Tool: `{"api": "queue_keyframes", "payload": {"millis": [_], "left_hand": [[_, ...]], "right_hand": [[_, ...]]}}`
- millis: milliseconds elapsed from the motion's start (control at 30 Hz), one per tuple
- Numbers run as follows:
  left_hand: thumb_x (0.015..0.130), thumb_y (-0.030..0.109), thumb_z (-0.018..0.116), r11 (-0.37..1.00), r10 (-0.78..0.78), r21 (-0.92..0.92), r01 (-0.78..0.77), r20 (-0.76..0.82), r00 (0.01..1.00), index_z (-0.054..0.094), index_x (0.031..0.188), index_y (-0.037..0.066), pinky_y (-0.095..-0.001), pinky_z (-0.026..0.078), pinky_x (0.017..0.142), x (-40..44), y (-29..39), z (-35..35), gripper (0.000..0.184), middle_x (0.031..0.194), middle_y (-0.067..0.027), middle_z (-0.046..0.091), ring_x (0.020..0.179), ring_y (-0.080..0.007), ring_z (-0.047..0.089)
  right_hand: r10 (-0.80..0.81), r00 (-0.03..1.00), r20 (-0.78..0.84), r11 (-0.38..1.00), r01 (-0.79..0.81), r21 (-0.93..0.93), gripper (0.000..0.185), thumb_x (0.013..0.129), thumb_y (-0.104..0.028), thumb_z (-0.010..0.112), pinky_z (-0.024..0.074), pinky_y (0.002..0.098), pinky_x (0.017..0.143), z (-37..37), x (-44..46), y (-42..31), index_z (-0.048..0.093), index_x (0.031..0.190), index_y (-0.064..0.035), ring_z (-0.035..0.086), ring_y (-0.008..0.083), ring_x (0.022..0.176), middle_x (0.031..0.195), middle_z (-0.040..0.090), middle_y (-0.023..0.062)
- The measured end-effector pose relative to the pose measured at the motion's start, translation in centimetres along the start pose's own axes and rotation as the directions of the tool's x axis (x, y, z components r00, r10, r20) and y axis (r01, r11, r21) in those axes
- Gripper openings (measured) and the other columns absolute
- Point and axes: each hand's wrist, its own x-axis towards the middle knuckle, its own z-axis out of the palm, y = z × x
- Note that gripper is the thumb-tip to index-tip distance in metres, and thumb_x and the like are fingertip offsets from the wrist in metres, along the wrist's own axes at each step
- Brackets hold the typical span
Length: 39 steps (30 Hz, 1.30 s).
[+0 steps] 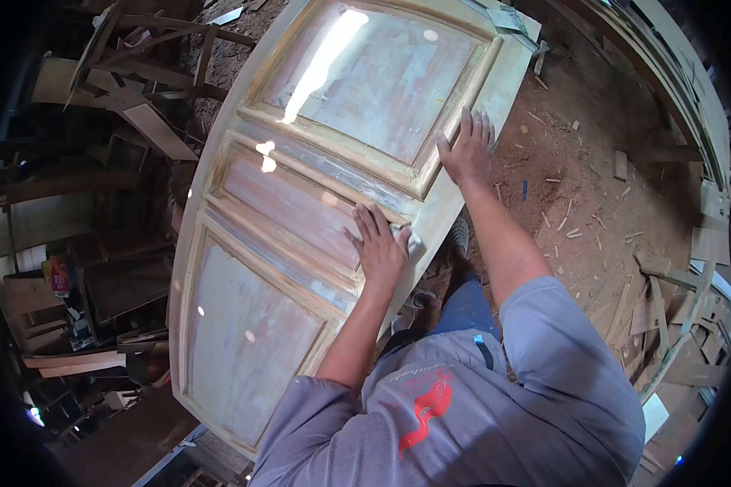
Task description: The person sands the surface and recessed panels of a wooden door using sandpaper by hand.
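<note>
A patchy white-and-pink panelled door (288,199) lies beneath the left hand (381,250) and right hand (467,154), both spread flat; its far end is cropped, a pale object (415,240) by the left thumb indistinct.

We're in a loose greyish-purple tee (528,398) with short, baggy sleeves (556,345), a wavy red print (424,415) and some faint lettering (414,373) by it. Down below we've got blue bottoms (469,307) and a greyish patterned shoe (460,232) showing.
</note>
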Motion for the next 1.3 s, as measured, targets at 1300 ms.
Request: {"api": "queue_keyframes", "payload": {"millis": [1300], "left_hand": [[0.116,0.045,0.046,0.993,-0.111,-0.052,0.105,-0.152,0.982,0.025,0.176,-0.001,-0.0802,0.005,0.13,5.7,3.1,1.1,0.078,0.18,-0.0418,0.012,0.168,-0.0613,0.004]], "right_hand": [[-0.009,1.0,-0.029,0.999,0.008,-0.034,0.087,0.1,-0.055,0.067,0.0235,0.0584,0.136,0.0,0.0,-0.1,0.045,0.165,-0.0016,0.04,0.0454,0.159,0.163,0.051,0.0297]]}}
